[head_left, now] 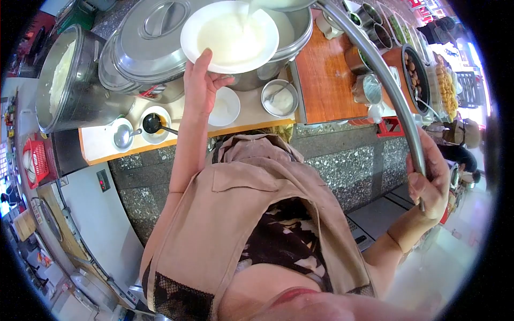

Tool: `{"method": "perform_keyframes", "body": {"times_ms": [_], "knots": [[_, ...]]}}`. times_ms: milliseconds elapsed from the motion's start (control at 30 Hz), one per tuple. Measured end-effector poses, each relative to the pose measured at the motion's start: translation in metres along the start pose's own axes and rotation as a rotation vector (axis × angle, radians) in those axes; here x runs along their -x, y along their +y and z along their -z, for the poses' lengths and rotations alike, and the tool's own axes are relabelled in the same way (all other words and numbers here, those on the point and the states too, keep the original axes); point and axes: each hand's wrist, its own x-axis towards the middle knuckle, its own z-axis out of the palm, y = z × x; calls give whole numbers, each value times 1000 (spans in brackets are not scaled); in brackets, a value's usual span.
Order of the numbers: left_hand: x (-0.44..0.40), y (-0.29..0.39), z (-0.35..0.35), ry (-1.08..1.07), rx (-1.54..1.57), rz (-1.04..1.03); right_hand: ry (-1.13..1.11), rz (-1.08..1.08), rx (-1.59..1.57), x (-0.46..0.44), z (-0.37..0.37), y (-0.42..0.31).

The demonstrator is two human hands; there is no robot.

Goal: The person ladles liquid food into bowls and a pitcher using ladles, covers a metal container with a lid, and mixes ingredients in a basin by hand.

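Note:
My left hand holds a white bowl by its near rim, thumb over the edge. Milky white liquid lies in it. Closed round the end of a long metal handle, my right hand holds a ladle. The ladle's head is at the top edge of the view, partly cut off, and a pale stream falls from it into the bowl. Behind and below the bowl stands a large steel pot with white liquid inside. A big steel lid lies to the left.
On the counter ledge are a bowl of dark liquid with a ladle, a small metal ladle, a white bowl and a steel bowl with a spoon. A tall steel pot stands left; brown eggs fill a dark pot right.

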Motion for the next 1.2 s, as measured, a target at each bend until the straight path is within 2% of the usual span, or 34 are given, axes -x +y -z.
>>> {"method": "perform_keyframes", "body": {"times_ms": [233, 333, 400, 533, 600, 833, 933, 1000, 1033, 1100, 1133, 1200], "knots": [[2, 2, -3, 14, -40, -33, -2, -7, 18, 2, 5, 7], [3, 3, -3, 23, -72, -38, -35, 79, 45, 2, 8, 13], [3, 3, -3, 27, -75, -34, -3, -32, 45, 3, 8, 7], [4, 2, -4, 49, -73, -39, -34, -47, 65, 2, 12, 12], [4, 2, -3, 53, -75, -37, -45, 77, 83, 1, 12, 20], [4, 0, -3, 47, -77, -23, -55, 90, 113, -1, 16, 24], [5, -1, -3, 50, -34, -12, -58, -10, -34, -4, 13, 20], [5, -2, -2, 53, 0, -8, -114, -169, -313, -8, 14, 21], [4, -3, 1, 33, -1, 0, -118, -170, -314, -11, 14, 22], [5, -5, 6, 18, -3, 7, -210, -261, -513, -21, 9, 26], [8, -4, 7, 37, -3, 9, -216, -262, -514, -26, 3, 29], [14, -3, 9, 60, -7, 9, -149, -120, -143, -35, -11, 41]]}}
